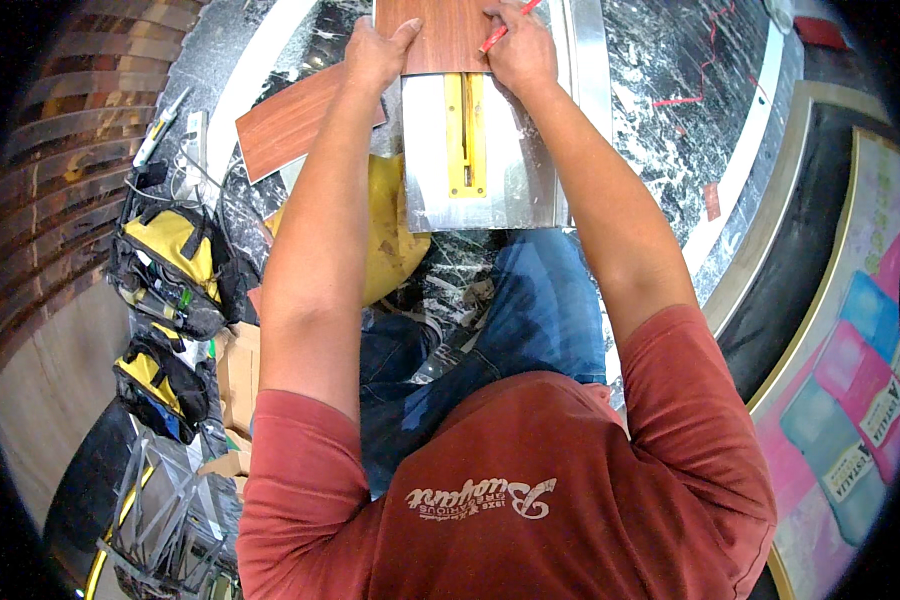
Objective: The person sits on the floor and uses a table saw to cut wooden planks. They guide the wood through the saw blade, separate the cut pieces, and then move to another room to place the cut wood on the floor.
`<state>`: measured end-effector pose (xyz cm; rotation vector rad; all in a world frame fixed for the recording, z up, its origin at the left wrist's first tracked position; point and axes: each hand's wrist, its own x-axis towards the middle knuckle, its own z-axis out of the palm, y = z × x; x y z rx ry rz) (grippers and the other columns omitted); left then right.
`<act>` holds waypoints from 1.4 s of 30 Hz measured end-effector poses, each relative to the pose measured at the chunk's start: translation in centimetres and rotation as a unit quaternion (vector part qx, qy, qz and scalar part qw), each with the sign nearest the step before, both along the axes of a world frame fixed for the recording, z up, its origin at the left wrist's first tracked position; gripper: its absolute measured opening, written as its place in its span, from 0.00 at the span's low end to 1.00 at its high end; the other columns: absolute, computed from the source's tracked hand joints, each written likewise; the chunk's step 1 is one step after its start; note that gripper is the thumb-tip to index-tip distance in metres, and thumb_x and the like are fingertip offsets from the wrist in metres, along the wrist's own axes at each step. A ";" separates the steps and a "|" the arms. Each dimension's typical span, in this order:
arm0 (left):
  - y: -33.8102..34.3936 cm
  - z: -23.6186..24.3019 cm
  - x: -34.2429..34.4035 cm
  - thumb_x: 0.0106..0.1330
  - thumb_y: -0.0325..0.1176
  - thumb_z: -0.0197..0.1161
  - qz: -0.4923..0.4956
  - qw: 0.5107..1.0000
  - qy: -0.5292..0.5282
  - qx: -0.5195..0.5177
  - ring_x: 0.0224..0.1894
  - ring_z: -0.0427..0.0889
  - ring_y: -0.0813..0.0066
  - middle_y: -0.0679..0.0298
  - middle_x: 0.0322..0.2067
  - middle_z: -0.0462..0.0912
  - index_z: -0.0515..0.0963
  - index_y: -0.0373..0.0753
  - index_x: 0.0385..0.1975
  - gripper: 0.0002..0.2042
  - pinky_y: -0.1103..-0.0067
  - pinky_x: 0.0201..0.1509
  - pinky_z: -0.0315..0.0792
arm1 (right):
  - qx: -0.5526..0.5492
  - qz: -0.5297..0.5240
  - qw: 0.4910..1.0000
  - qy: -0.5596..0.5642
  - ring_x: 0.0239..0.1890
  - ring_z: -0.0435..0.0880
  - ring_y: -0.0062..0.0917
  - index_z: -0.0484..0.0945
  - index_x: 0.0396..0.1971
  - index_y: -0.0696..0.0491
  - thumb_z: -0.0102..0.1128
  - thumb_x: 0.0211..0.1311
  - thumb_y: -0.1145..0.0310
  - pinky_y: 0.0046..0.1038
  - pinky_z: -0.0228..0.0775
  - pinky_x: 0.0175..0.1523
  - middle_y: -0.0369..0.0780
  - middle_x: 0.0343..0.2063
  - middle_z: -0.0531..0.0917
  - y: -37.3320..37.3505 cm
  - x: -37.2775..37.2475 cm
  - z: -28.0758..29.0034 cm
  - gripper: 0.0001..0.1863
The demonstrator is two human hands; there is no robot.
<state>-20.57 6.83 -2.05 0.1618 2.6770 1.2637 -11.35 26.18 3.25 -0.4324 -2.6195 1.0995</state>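
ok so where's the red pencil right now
In the head view, the thin red pencil is at the top centre, held in the right hand over the reddish-brown wooden board on the metal saw table.

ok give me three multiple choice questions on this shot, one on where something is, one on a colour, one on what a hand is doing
1. Where does the second wood-grain plank lie?
A. to the left of the metal saw table
B. on the person's lap
C. on top of the tool bags

2. What colour is the insert plate in the middle of the saw table?
A. blue
B. yellow
C. white

3. What is the right hand doing?
A. resting empty on a knee
B. holding a red pencil over the wood-grain board
C. gripping a hammer

Answers: 1 A, the plank lies on the dark marbled floor left of the table. 2 B, the slotted plate is plainly yellow. 3 B, the pencil sits in its fingers above the board, which the left hand presses flat.
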 end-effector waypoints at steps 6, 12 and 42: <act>-0.1 -0.4 0.2 0.62 0.59 0.73 0.016 1.000 0.014 0.002 0.47 0.89 0.51 0.39 0.45 0.86 0.75 0.23 0.54 0.39 0.64 0.53 0.81 | 0.003 0.005 1.000 0.009 0.30 0.87 0.43 0.84 0.46 0.58 0.49 0.70 0.70 0.42 0.80 0.42 0.50 0.24 0.85 -0.1 0.2 -0.2 0.15; -0.1 -0.7 0.4 0.61 0.60 0.72 0.019 0.999 0.050 -0.007 0.48 0.88 0.49 0.38 0.44 0.86 0.75 0.21 0.54 0.41 0.64 0.54 0.80 | 0.111 -0.003 0.994 -0.002 0.48 0.84 0.47 0.83 0.51 0.52 0.55 0.69 0.67 0.44 0.75 0.55 0.50 0.43 0.85 0.3 0.2 -1.7 0.14; -0.2 4.1 3.9 0.66 0.52 0.72 0.009 0.997 -0.072 0.003 0.52 0.86 0.43 0.35 0.50 0.83 0.70 0.22 0.57 0.36 0.61 0.57 0.80 | 0.145 0.012 0.989 0.026 0.58 0.78 0.48 0.82 0.52 0.53 0.57 0.69 0.71 0.42 0.71 0.65 0.45 0.58 0.82 -0.3 2.5 -2.2 0.14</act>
